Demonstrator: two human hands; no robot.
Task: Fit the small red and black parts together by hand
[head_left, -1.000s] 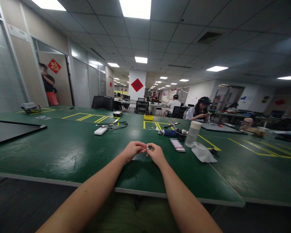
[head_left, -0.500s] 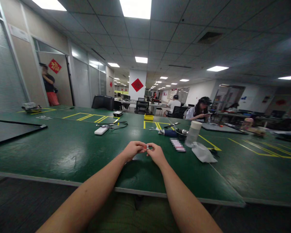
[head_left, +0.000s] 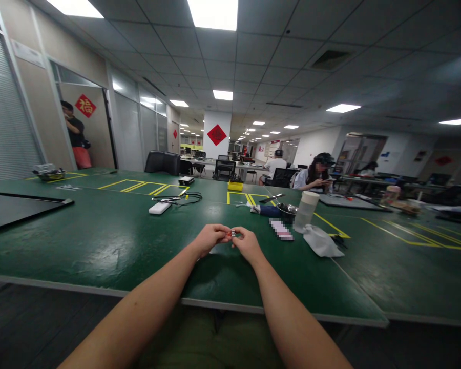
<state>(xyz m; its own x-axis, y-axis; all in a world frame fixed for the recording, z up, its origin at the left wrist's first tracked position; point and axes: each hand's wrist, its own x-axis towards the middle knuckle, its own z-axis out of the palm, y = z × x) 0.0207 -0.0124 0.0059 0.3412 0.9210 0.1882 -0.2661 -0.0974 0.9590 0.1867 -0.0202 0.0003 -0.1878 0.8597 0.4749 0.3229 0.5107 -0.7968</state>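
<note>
My left hand (head_left: 210, 240) and my right hand (head_left: 248, 242) meet above the green table (head_left: 138, 256), fingertips nearly touching. Between thumb and fingers my left hand pinches a small orange-red piece (head_left: 229, 234), mostly covered by the fingertips. A small silvery piece (head_left: 233, 233) sits in the pinch of my right hand, right against the orange-red one. Both are too small to name, and whether they are joined I cannot tell. Something pale (head_left: 216, 249) shows on the table below my left hand.
A white power bank (head_left: 160, 208) with black cables lies ahead to the left. Rightward are a pinkish phone-like slab (head_left: 281, 229), a clear bottle (head_left: 306, 212), a white pouch (head_left: 322, 241) and a metal bowl (head_left: 288, 209). A yellow box (head_left: 235, 186) stands farther back. A person (head_left: 318, 173) sits across.
My hands and the small pieces keep almost the same place and grip. The view has shifted very slightly.
</note>
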